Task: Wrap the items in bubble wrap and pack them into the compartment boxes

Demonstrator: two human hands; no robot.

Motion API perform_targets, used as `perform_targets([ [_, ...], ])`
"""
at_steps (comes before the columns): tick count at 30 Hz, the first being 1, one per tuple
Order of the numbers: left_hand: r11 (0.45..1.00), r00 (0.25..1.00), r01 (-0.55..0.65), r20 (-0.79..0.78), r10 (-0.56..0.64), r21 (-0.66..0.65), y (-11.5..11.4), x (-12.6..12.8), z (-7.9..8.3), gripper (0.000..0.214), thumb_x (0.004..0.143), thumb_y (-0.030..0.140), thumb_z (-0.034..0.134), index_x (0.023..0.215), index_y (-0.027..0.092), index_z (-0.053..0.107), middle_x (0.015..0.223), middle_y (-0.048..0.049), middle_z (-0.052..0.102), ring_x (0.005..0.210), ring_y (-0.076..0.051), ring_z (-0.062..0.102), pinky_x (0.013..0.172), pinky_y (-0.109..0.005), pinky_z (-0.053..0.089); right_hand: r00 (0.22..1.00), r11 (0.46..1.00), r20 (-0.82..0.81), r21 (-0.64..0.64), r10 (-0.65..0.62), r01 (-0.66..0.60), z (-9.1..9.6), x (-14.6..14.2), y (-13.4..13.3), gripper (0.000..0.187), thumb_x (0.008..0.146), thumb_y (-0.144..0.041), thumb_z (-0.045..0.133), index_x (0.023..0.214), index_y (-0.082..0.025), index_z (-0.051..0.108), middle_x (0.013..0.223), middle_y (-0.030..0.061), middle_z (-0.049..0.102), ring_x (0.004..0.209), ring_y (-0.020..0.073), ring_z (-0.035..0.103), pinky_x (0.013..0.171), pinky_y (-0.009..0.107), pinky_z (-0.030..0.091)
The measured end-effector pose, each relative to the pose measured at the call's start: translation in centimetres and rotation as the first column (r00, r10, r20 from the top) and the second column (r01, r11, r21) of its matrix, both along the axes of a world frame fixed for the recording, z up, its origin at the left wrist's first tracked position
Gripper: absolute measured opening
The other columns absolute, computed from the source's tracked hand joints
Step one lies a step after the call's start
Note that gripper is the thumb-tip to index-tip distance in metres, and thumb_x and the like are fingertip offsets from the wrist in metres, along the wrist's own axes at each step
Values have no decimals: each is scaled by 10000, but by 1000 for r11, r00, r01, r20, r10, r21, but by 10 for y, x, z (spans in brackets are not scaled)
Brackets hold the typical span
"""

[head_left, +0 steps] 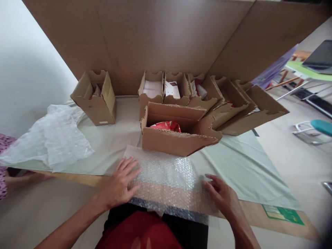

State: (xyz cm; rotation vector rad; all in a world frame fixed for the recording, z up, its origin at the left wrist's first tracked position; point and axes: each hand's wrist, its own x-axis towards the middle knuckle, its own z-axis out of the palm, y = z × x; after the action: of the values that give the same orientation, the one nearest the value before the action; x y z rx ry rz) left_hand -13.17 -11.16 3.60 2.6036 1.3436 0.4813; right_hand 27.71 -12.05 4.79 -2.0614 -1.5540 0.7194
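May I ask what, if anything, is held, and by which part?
The left hand, open at the left edge of the bubble wrap, holds nothing; whether the right hand pinches its right edge is unclear.

I had bright, diffuse light; it bleached the wall (28, 52), left a sheen on the cardboard (171, 27) and glinted off my wrap (178, 169). The lower-right corner was dark and blurred.
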Motion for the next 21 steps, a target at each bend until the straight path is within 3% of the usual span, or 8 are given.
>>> perform_targets([
  [5, 988, 994, 99, -28, -103, -119, -6, 11, -7, 605, 848, 352, 705, 1421, 222, 559, 1602, -132, 457, 1509, -340, 364, 1238, -608, 282, 1000, 1000, 3, -11, -3, 4, -7, 11, -5, 530, 758, -591, 601, 1059, -173, 729, 672, 18, 738, 603, 217, 690, 587, 300, 532],
  [11, 983, 993, 111, -28, -116, -148, 1, 8, -9, 546, 903, 408, 669, 1411, 239, 564, 1586, -113, 484, 1501, -320, 380, 1233, -600, 305, 998, 999, -48, -35, -28, 26, -13, 18, -7, 491, 792, -568, 622, 1080, -185, 731, 686, 9, 736, 613, 204, 685, 611, 282, 543],
  [18, 993, 990, 110, 92, -107, -32, 6, 17, 10, 333, 911, 298, 632, 1226, 202, 685, 1367, -135, 673, 1332, -309, 570, 1141, -557, 459, 987, 993, -110, 1, -121, 122, -3, 5, -12, 467, 829, -578, 624, 1075, -195, 728, 645, 1, 686, 586, 198, 635, 590, 291, 517],
  [21, 989, 982, 148, 116, -149, 22, 12, 30, 14, 393, 888, 254, 633, 1276, 199, 657, 1404, -140, 650, 1347, -326, 556, 1104, -570, 491, 985, 993, -125, -39, -119, 115, -6, 4, -13, 496, 801, -583, 650, 1085, -184, 729, 663, 13, 705, 582, 204, 644, 585, 296, 525],
])
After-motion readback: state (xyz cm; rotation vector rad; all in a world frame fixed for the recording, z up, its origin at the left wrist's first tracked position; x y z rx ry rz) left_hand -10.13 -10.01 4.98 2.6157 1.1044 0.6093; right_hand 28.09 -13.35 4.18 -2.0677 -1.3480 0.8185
